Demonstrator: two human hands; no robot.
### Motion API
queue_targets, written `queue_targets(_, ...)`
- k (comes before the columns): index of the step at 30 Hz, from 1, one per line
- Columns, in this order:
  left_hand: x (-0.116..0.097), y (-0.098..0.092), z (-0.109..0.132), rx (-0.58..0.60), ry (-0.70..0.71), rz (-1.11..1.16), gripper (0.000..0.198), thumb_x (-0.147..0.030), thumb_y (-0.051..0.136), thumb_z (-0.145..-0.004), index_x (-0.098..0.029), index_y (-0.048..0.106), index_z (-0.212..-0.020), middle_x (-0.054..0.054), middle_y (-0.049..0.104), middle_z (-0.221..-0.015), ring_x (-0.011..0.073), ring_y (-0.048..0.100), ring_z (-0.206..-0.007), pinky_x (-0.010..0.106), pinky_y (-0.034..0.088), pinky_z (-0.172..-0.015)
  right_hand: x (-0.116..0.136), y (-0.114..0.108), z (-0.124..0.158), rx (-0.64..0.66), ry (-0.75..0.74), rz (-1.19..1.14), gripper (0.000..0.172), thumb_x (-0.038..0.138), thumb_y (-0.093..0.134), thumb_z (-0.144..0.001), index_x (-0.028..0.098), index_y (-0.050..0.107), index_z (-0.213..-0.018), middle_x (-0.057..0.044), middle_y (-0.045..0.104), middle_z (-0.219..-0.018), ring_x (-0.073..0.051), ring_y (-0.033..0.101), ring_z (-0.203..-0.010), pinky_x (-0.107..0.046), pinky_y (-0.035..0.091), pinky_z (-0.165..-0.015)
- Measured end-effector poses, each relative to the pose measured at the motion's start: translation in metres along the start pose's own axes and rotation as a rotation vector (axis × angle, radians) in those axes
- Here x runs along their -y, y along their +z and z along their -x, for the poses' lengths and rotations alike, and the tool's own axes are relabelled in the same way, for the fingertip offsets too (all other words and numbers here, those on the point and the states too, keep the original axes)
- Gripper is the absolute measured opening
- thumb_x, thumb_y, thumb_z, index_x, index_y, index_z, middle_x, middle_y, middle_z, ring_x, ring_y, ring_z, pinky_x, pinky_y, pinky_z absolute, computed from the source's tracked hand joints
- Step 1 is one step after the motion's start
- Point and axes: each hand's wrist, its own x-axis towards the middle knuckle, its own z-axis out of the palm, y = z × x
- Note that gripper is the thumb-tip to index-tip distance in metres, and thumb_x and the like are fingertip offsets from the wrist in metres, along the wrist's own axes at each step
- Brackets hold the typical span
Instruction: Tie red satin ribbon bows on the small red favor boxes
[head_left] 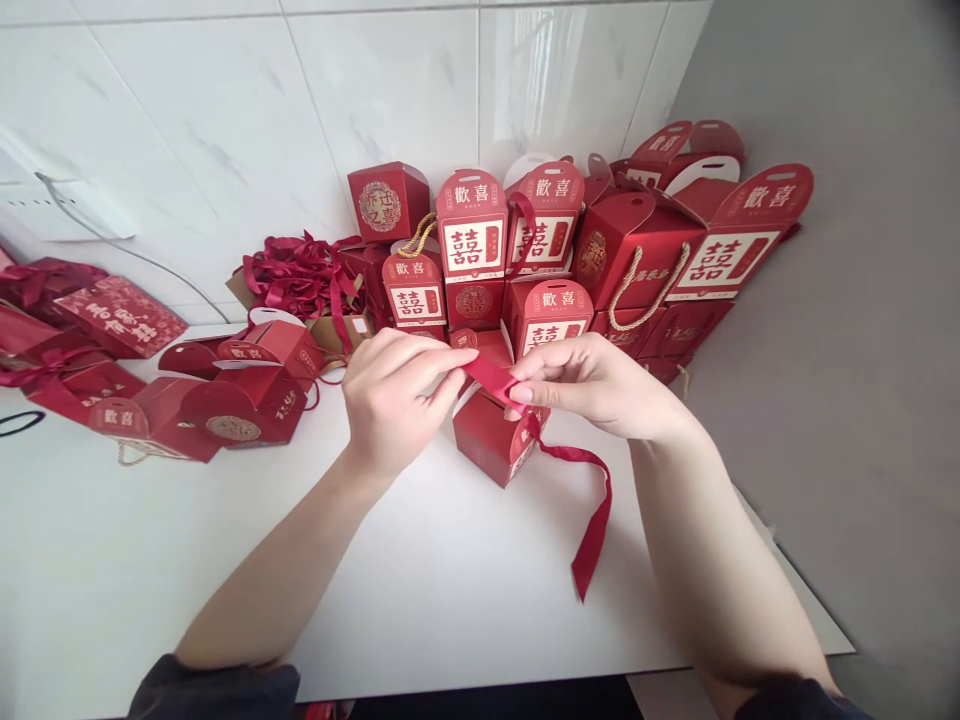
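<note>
Between my two hands a red ribbon (pixel 489 378) is stretched, its long tail hanging down to the right onto the table. My left hand (pixel 401 385) pinches one end between thumb and finger. The thumb and fingers of my right hand (pixel 581 385) are closed on the ribbon a short way along. Right below them a small red gift box (pixel 484 445) stands on the white table (pixel 450 590), its top partly hidden by the hands and ribbon. The ribbon runs down against the box's right side.
Red gift boxes (pixel 472 225) with white panels are stacked against the tiled wall (pixel 390 90). A cardboard box (pixel 330 330) of loose ribbons (pixel 296 275) stands to their left. More red boxes (pixel 232 420) lie at left, near a cable (pixel 135 250). A grey surface (pixel 840 350) borders the right.
</note>
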Motion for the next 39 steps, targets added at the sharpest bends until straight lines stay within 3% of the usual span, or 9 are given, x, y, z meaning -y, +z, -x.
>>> queue_targets(8,-0.014,-0.013,-0.005,0.015,-0.027,0.053,0.019,-0.013,0.066,-0.082,-0.027,0.074,-0.092,-0.001,0.073,-0.083,0.0167,0.066,-0.079,0.033,0.053,-0.078,0.011,0.016,0.005,-0.029,-0.031,0.011,0.023,0.039,0.071,-0.083,0.016,0.071,-0.089,-0.002,0.07,-0.077,-0.013,0.065,-0.068,-0.025,0.052,-0.063)
queue_targets(13,-0.004,0.002,0.004,0.486,-0.384,0.199,0.033,-0.032,0.066,-0.084,-0.023,0.068,-0.115,0.005,0.071,-0.111,0.0217,0.067,-0.097,0.033,0.054,-0.084,0.003,0.007,0.0,-0.105,0.061,0.162,0.033,0.047,0.066,-0.086,0.015,0.066,-0.076,0.001,0.059,-0.06,-0.009,0.052,-0.054,-0.022,0.043,-0.053)
queue_targets(18,0.014,0.016,0.012,0.758,-0.657,0.372,0.031,-0.042,0.056,-0.089,-0.019,0.076,-0.09,0.004,0.075,-0.085,0.0196,0.069,-0.078,0.028,0.053,-0.069,-0.012,0.002,-0.006,-0.174,0.04,0.227,0.025,0.04,0.065,-0.086,0.015,0.069,-0.092,-0.001,0.067,-0.071,-0.01,0.057,-0.056,-0.023,0.045,-0.053)
queue_targets(23,0.008,0.004,0.004,0.787,-0.68,0.365,0.029,-0.042,0.058,-0.085,-0.018,0.072,-0.077,0.002,0.073,-0.075,0.0178,0.066,-0.068,0.025,0.048,-0.059,-0.002,0.008,0.001,-0.132,-0.196,0.338,0.012,0.024,0.062,-0.088,0.019,0.069,-0.097,-0.005,0.073,-0.097,-0.017,0.069,-0.086,-0.03,0.055,-0.074)
queue_targets(29,0.008,0.003,0.005,0.817,-0.667,0.356,0.029,-0.044,0.06,-0.084,-0.019,0.071,-0.077,0.003,0.071,-0.073,0.0184,0.065,-0.067,0.026,0.046,-0.056,0.008,0.011,0.008,-0.088,-0.228,0.477,0.043,0.012,0.059,-0.087,0.025,0.058,-0.128,-0.002,0.077,-0.098,-0.021,0.068,-0.104,-0.036,0.054,-0.09)
queue_targets(32,0.008,0.003,0.006,0.839,-0.642,0.311,0.024,-0.039,0.058,-0.085,-0.019,0.07,-0.079,0.002,0.071,-0.076,0.0183,0.065,-0.069,0.026,0.046,-0.057,0.009,0.012,0.009,-0.075,-0.248,0.487,0.031,0.012,0.056,-0.088,0.024,0.067,-0.115,-0.002,0.075,-0.104,-0.02,0.069,-0.102,-0.035,0.055,-0.089)
queue_targets(35,0.004,0.0,0.003,0.703,-0.601,0.241,0.016,-0.033,0.062,-0.082,-0.02,0.069,-0.086,0.003,0.071,-0.085,0.0179,0.065,-0.073,0.027,0.049,-0.06,0.01,0.014,0.008,-0.122,-0.283,0.495,0.017,0.019,0.059,-0.089,0.022,0.072,-0.1,-0.003,0.075,-0.101,-0.019,0.071,-0.092,-0.031,0.056,-0.081)
queue_targets(37,-0.001,-0.004,-0.001,0.609,-0.603,0.322,0.015,-0.027,0.062,-0.081,-0.02,0.069,-0.092,0.004,0.07,-0.09,0.0171,0.066,-0.075,0.026,0.051,-0.06,0.009,0.015,0.006,-0.189,-0.283,0.483,0.013,0.027,0.062,-0.09,0.021,0.073,-0.094,-0.004,0.075,-0.093,-0.018,0.07,-0.085,-0.03,0.055,-0.076)
queue_targets(39,-0.006,-0.009,-0.005,0.655,-0.674,0.549,0.023,-0.023,0.058,-0.083,-0.021,0.067,-0.104,0.003,0.07,-0.088,0.0155,0.067,-0.069,0.024,0.05,-0.052,0.008,0.016,0.002,-0.25,-0.272,0.475,0.015,0.032,0.064,-0.089,0.02,0.073,-0.091,-0.004,0.075,-0.092,-0.019,0.069,-0.084,-0.031,0.055,-0.078)
